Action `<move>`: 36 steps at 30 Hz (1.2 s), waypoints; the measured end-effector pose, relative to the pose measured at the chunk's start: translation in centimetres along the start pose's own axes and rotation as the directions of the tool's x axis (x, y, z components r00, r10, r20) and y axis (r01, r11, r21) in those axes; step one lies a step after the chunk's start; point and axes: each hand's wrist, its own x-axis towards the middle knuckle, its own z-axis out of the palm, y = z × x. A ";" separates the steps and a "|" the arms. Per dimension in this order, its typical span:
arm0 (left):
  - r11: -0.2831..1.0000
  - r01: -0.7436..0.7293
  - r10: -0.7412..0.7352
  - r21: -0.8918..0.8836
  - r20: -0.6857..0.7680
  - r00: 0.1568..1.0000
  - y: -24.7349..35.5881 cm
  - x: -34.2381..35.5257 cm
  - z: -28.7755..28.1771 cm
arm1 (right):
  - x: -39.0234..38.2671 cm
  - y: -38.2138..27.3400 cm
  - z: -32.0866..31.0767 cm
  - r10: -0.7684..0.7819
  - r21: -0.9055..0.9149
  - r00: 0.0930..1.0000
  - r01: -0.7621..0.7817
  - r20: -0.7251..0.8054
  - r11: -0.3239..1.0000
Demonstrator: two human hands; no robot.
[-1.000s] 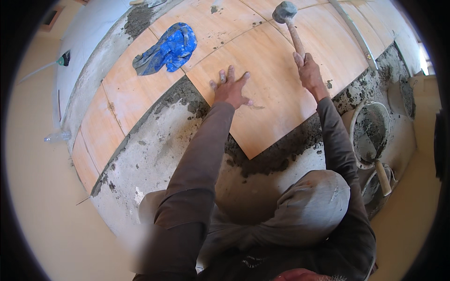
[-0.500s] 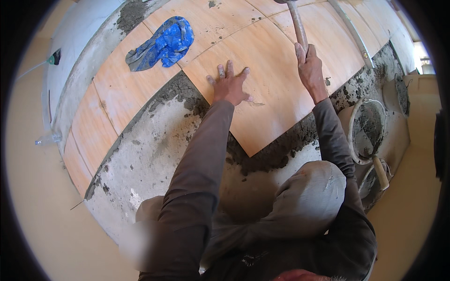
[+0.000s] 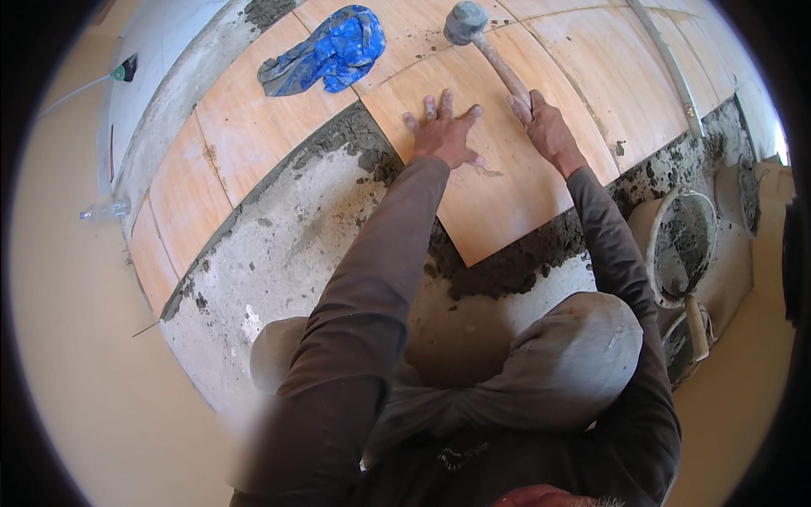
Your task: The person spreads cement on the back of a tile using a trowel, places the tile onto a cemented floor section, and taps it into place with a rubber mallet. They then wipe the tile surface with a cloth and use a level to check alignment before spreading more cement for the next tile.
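My left hand (image 3: 443, 133) lies with fingers spread on a wood-look floor tile (image 3: 498, 198), near its left side. In my right hand (image 3: 549, 131) is the handle of a rubber mallet (image 3: 465, 24), gripped near its lower end. The mallet's grey head is over the tile's far edge; whether it touches the surface I cannot tell. Dark wet mortar (image 3: 507, 269) shows along the tile's near edges. A crumpled blue cloth or bag (image 3: 346, 51), smeared with grey, rests on the laid tiles beyond my left hand.
Laid tiles (image 3: 177, 180) stretch across the far side and left. Buckets with mortar residue (image 3: 683, 245) stand at the right, a wooden-handled tool (image 3: 696, 328) beside them. A long metal straightedge (image 3: 667, 63) lies on the far-right tiles. A clear plastic bottle (image 3: 105, 210) is at the left.
The mallet head has swung down and left, from the top edge into view above the tile. My left hand stays spread on the tile; the whole view has shifted slightly.
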 end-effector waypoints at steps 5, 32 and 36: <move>1.000 0.005 -0.004 0.030 -0.041 0.999 -0.8 0.4 -0.1 | -1.3 -5.9 -4.2 0.028 0.087 1.000 -0.027 -0.011 0.996; 0.999 0.029 -0.028 -0.019 0.019 0.999 -1.3 -0.2 1.1 | 2.9 -11.2 -0.5 -0.367 -0.094 0.918 0.383 0.148 0.919; 0.999 0.034 -0.032 -0.030 0.066 0.997 -0.5 1.2 1.2 | 2.1 -8.9 1.1 -0.331 -0.179 0.929 0.358 0.165 0.916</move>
